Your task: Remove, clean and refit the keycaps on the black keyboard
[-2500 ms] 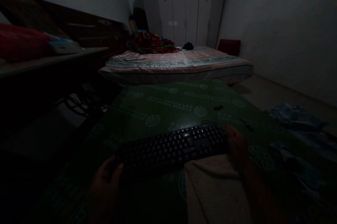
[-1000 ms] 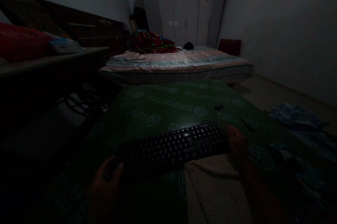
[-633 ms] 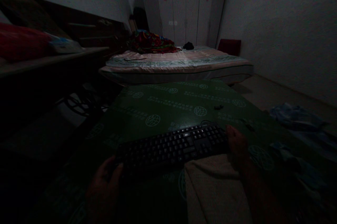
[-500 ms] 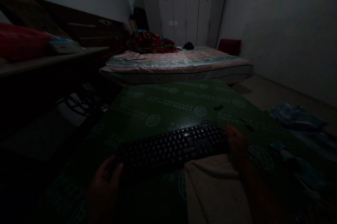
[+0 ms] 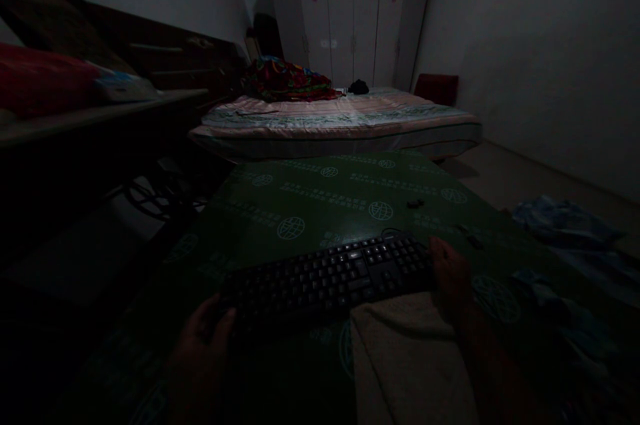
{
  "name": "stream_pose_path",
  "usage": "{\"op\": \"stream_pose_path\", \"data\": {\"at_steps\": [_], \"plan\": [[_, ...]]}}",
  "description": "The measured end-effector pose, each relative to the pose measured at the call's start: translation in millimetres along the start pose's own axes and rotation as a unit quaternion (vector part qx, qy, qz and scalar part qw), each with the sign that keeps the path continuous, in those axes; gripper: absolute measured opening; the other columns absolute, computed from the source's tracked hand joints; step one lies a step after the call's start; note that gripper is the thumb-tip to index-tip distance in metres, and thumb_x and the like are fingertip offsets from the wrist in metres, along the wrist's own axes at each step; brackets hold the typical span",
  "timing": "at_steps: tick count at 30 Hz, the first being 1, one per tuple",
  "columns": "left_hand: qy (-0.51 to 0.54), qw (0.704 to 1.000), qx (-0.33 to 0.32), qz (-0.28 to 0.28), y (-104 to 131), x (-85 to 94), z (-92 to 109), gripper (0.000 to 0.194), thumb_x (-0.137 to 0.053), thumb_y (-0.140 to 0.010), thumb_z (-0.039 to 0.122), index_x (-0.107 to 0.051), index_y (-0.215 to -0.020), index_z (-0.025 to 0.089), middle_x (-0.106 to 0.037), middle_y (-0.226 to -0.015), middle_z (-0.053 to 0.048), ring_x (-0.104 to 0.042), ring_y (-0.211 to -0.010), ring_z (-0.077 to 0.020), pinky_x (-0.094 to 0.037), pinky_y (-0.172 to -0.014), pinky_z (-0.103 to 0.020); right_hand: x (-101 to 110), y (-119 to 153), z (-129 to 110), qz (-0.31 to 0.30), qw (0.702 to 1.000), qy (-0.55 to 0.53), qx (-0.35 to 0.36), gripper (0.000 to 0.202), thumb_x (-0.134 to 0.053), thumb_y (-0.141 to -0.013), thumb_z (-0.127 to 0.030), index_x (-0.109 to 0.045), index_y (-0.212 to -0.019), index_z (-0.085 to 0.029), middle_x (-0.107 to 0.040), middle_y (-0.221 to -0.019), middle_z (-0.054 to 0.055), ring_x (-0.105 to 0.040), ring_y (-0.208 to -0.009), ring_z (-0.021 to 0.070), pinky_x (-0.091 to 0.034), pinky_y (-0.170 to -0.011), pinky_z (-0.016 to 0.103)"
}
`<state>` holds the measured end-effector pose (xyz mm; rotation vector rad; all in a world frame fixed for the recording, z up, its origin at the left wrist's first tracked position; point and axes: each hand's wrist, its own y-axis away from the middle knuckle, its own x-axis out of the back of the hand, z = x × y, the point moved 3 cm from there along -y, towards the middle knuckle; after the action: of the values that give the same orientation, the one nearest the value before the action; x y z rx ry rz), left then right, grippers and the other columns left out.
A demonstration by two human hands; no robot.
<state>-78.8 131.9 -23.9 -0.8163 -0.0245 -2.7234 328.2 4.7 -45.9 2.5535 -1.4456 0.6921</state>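
Note:
A black keyboard [image 5: 320, 278] lies at a slant above the green printed table [image 5: 250, 218], its right end farther from me. My left hand [image 5: 203, 338] grips its left end, thumb at the near corner and fingers along the side. Around the right end, my right hand [image 5: 450, 272] is closed, with its fingertips at the edge. A beige cloth [image 5: 410, 352] is spread at the front of the table, reaching the keyboard's near edge by my right hand. A thin cable loop [image 5: 393, 232] shows behind the keyboard.
Small dark objects [image 5: 415, 204] lie farther back on the table, and a dark flat piece [image 5: 473, 240] is right of my right hand. Bluish cloth [image 5: 565, 222] is at the right. Beyond the table stands a bed [image 5: 350, 122]; a shelf [image 5: 170, 98] runs along the left.

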Motion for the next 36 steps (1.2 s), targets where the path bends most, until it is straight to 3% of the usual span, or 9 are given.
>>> {"op": "stream_pose_path", "data": {"at_steps": [14, 22, 29, 36], "plan": [[0.002, 1.000, 0.002, -0.003, -4.9, -0.2, -6.0, 0.063, -0.056, -0.062, 0.054, -0.059, -0.114, 0.018, -0.063, -0.117, -0.013, -0.057, -0.111, -0.0350, -0.045, -0.096, -0.052, -1.1, -1.0, 2.1, 0.003, 1.000, -0.011, 0.006, 0.065, -0.034, -0.077, -0.072, -0.065, -0.084, -0.015, -0.066, -0.078, 0.008, -0.056, -0.074, 0.0218, -0.039, -0.065, 0.029], [0.011, 1.000, 0.003, 0.001, -5.6, -1.6, -8.3, 0.060, -0.056, -0.063, 0.052, -0.059, -0.113, 0.019, -0.063, -0.117, -0.012, -0.058, -0.110, -0.0343, -0.045, -0.096, -0.050, 0.3, 0.5, -0.8, 0.000, 1.000, 0.001, 0.025, 0.056, -0.033, -0.081, -0.066, -0.061, -0.078, -0.017, -0.063, -0.074, 0.005, -0.054, -0.071, 0.0200, -0.037, -0.065, 0.027], [-0.017, 1.000, 0.002, 0.004, -3.0, 1.2, -0.8, 0.061, -0.054, -0.063, 0.051, -0.061, -0.112, 0.016, -0.063, -0.118, -0.014, -0.057, -0.110, -0.0350, -0.044, -0.096, -0.051, -0.9, 0.1, 3.2, -0.007, 1.000, -0.006, 0.004, 0.051, -0.035, -0.083, -0.062, -0.059, -0.078, -0.018, -0.061, -0.073, 0.004, -0.052, -0.070, 0.0187, -0.036, -0.064, 0.026], [0.005, 1.000, 0.005, 0.005, -4.4, -0.9, -6.0, 0.063, -0.056, -0.062, 0.053, -0.059, -0.114, 0.018, -0.063, -0.117, -0.013, -0.058, -0.110, -0.0334, -0.045, -0.095, -0.049, -0.8, -0.7, 3.4, 0.000, 1.000, -0.006, -0.004, 0.051, -0.036, -0.080, -0.061, -0.061, -0.078, -0.017, -0.064, -0.078, 0.006, -0.054, -0.073, 0.0202, -0.037, -0.066, 0.028]]}}
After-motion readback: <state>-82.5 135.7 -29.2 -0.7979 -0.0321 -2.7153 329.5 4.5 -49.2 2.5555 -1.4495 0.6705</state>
